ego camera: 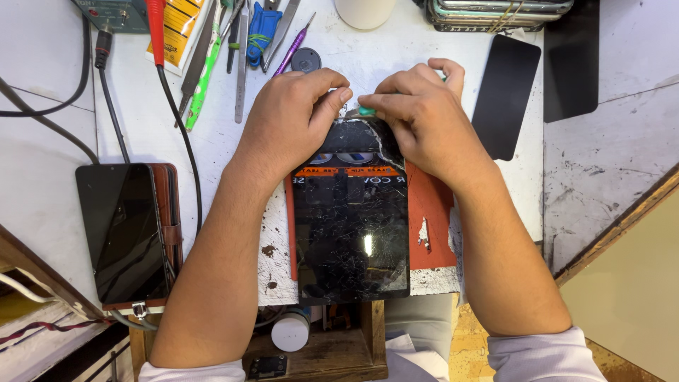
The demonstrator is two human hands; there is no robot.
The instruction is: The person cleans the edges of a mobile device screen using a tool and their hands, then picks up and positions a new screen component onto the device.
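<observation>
Your 2 hands meet at the far end of the cracked tablet (351,233), which lies face up on a red mat (429,212) at the near edge of the tabletop (212,134). Your left hand (290,117) presses down on the top corner of the glass, thumb and fingers closed against it. Your right hand (417,113) is pinched on a small green-handled tool (366,110) whose tip sits at the broken edge. Keep the tip shallow and nearly flat, and lever gently, since the glass is badly shattered and shards may lift. Hold the left hand firm so the tablet cannot slide. A dark phone (124,230) lies well apart at your left.
</observation>
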